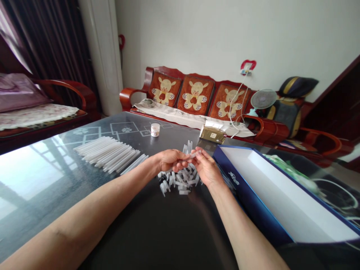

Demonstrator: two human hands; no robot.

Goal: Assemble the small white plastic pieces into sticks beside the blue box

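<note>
Over the dark glossy table, my left hand (172, 159) is closed around a thin whitish translucent tube (185, 159), which runs toward the right. My right hand (204, 165) pinches the tube's far end between thumb and fingertips. Beneath both hands lies a loose pile of short clear caps (181, 182), some with dark parts among them. Just behind the hands, several slim tubes (188, 145) lie side by side, partly hidden by the fingers. To the left, a wide row of long white tubes (109, 152) rests on the table.
A small white tub (155, 130) stands toward the table's far side. Right of my right arm is a long blue box (253, 195) with a white inside. A tissue pack (213, 134) sits behind it. Beyond the table is a wooden sofa with bear cushions (195, 95).
</note>
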